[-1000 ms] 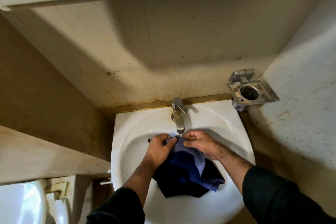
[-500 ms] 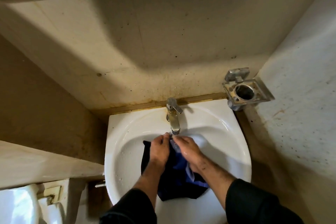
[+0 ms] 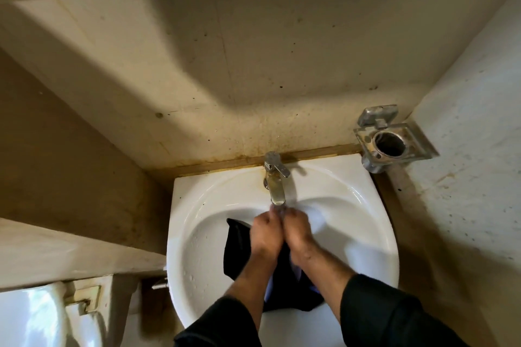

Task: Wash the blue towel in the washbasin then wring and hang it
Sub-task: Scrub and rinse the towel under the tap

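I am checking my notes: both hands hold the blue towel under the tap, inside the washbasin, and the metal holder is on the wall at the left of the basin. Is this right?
One detail is wrong. The head view shows the metal holder on the wall at the right of the washbasin, not the left. The rest stands: the left hand and right hand hold the blue towel under the tap.

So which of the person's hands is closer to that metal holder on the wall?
The right hand. It is on the holder's side of the washbasin; the left hand lies just beyond it, farther from the metal holder. Both grip the blue towel.
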